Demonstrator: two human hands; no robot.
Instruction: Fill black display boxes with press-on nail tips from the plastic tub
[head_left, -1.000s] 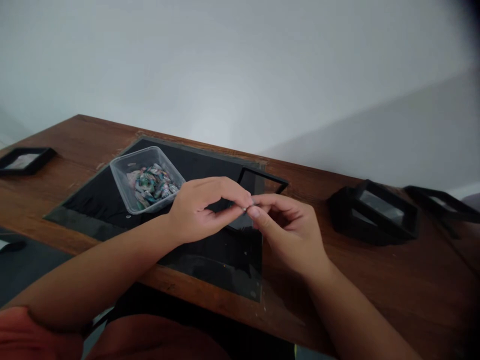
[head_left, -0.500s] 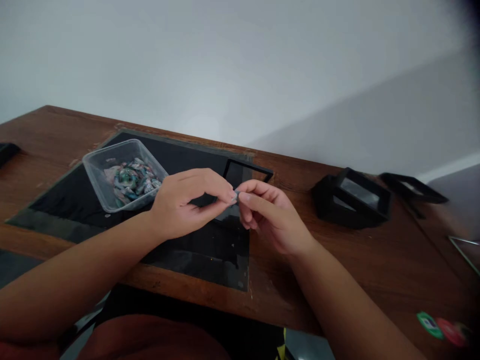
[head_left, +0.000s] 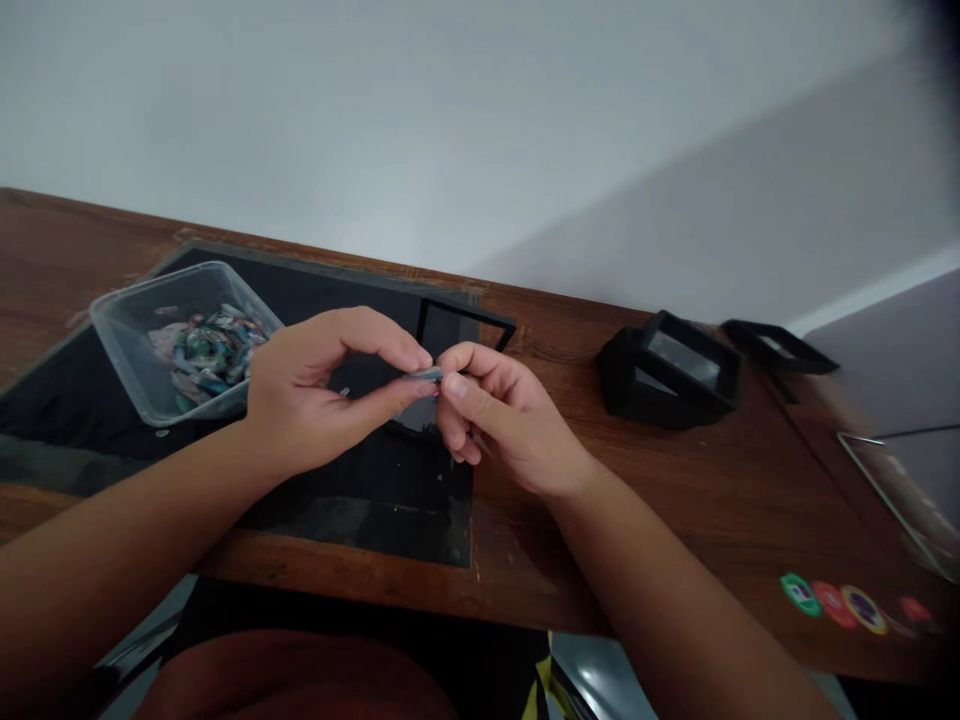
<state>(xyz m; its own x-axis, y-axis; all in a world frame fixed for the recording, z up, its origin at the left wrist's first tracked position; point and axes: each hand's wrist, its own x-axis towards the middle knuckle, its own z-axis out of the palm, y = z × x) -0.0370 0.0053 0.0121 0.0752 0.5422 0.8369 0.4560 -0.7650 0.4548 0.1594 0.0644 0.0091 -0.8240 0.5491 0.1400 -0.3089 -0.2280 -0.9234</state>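
My left hand [head_left: 322, 390] pinches one end of a small, thin blue-grey piece [head_left: 426, 373] between thumb and forefinger. My right hand [head_left: 510, 410] closes its thumb and forefinger on the other end, its remaining fingers curled. A tiny pink spot shows just under the piece, too small to name. Both hands are above a black mat [head_left: 360, 505] on the wooden table. Left of them stands a clear plastic tub [head_left: 124, 355] holding many shiny green, grey and pinkish pieces [head_left: 214, 345]. Behind the hands lies a thin black frame [head_left: 472, 316], partly hidden by them.
Stacked black frames [head_left: 664, 375] with clear panes sit on the table to the right, and another black frame [head_left: 780, 347] lies beyond them. Several round coloured badges [head_left: 831, 604] lie near the front right edge. A pale wall [head_left: 420, 130] rises behind the table.
The view has turned right, so table items appear further left. Between my fingertips, the thin piece shows more of its length. Both hands keep their pinch.
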